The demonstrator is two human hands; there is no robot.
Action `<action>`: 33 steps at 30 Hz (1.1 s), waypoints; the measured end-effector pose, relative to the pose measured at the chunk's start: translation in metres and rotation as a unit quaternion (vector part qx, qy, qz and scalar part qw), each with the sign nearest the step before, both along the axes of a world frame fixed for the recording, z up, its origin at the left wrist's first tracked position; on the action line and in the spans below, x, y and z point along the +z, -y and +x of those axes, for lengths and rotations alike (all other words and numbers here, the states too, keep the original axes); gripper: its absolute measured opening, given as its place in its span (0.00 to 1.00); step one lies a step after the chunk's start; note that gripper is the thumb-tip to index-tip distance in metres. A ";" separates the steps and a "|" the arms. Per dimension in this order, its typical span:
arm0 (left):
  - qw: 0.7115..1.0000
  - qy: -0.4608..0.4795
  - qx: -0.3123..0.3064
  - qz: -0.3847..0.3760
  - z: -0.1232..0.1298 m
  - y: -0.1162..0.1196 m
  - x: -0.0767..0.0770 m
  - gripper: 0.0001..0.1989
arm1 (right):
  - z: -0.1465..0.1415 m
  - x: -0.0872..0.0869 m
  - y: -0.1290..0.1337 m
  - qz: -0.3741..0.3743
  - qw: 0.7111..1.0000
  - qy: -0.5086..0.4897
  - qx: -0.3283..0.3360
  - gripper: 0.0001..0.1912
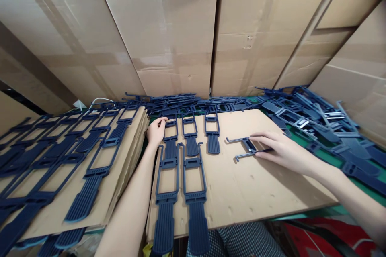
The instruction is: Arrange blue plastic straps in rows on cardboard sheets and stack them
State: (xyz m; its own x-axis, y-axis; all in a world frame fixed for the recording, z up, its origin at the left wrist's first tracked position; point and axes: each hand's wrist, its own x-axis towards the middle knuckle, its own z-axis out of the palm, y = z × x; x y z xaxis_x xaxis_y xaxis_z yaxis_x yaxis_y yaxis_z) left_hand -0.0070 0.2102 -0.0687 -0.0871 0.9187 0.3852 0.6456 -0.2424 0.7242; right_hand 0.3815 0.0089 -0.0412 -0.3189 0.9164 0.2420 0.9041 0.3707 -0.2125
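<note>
Right hand (279, 147) pinches a hooked navy plastic bracket (248, 145) at one o'clock on the cardboard sheet (235, 192); left hand (156, 131) — grip unclear — is beside a ribbed paddle bracket (171, 149) at ten o'clock.

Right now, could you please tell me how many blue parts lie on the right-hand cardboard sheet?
5: three parts in the far row, two parts nearer; the right hand holds another part. The pile behind may hide more.

Plastic pcs (199, 229) dk blue; boxes (181, 28) lt brn; tabletop (331, 160) grn; lap fabric (247, 237) dk/wht check.
</note>
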 end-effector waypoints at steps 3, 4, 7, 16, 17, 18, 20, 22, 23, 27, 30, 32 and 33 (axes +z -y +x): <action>1.000 -0.001 0.001 0.001 0.000 0.001 0.000 0.15 | -0.014 0.007 0.005 -0.019 1.000 0.002 0.014 0.27; 1.000 -0.002 0.001 0.001 0.000 0.001 0.000 0.15 | -0.020 0.009 0.008 -0.026 1.000 0.004 0.013 0.28; 1.000 -0.005 0.001 0.001 -0.001 0.000 -0.001 0.15 | -0.042 0.014 0.018 -0.040 0.999 0.014 0.011 0.30; 1.000 -0.010 -0.003 0.004 -0.001 -0.002 -0.004 0.15 | -0.084 0.012 0.024 -0.058 0.998 -0.019 0.014 0.14; 1.000 -0.009 -0.004 0.003 -0.001 -0.002 -0.003 0.15 | -0.084 0.012 0.023 -0.067 0.997 -0.032 0.014 0.14; 1.000 -0.009 -0.004 0.003 -0.001 -0.001 -0.003 0.15 | -0.084 0.012 0.022 -0.079 0.996 -0.047 0.015 0.15; 1.000 -0.007 -0.005 0.002 0.000 -0.001 -0.001 0.15 | -0.082 0.012 0.019 -0.107 0.990 -0.085 0.023 0.15; 1.000 -0.005 -0.003 0.000 0.001 0.000 0.000 0.15 | -0.081 0.010 0.018 -0.132 0.983 -0.127 0.030 0.15; 1.000 -0.003 -0.002 -0.001 0.002 0.000 0.000 0.15 | -0.080 0.009 0.017 -0.139 0.979 -0.147 0.028 0.15; 1.000 0.001 0.001 -0.004 0.003 0.002 0.001 0.15 | -0.084 0.006 0.017 -0.151 0.965 -0.212 0.008 0.15; 1.000 0.001 0.000 -0.005 0.002 0.002 0.000 0.15 | -0.092 0.006 0.014 -0.163 0.959 -0.231 0.010 0.15; 1.000 0.000 0.000 -0.005 0.002 0.001 0.000 0.15 | -0.098 0.007 0.010 -0.168 0.958 -0.232 0.013 0.16; 1.000 -0.001 0.000 -0.005 0.002 0.001 0.000 0.15 | -0.100 0.008 0.007 -0.170 0.958 -0.231 0.015 0.16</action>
State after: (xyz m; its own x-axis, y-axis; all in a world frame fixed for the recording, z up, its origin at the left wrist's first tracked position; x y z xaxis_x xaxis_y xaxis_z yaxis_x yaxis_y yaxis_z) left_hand -0.0052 0.2090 -0.0690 -0.0861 0.9227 0.3759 0.6468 -0.2352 0.7255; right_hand 0.2815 0.0017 -0.0335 -0.2770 0.9594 0.0537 0.6750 0.2340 -0.6997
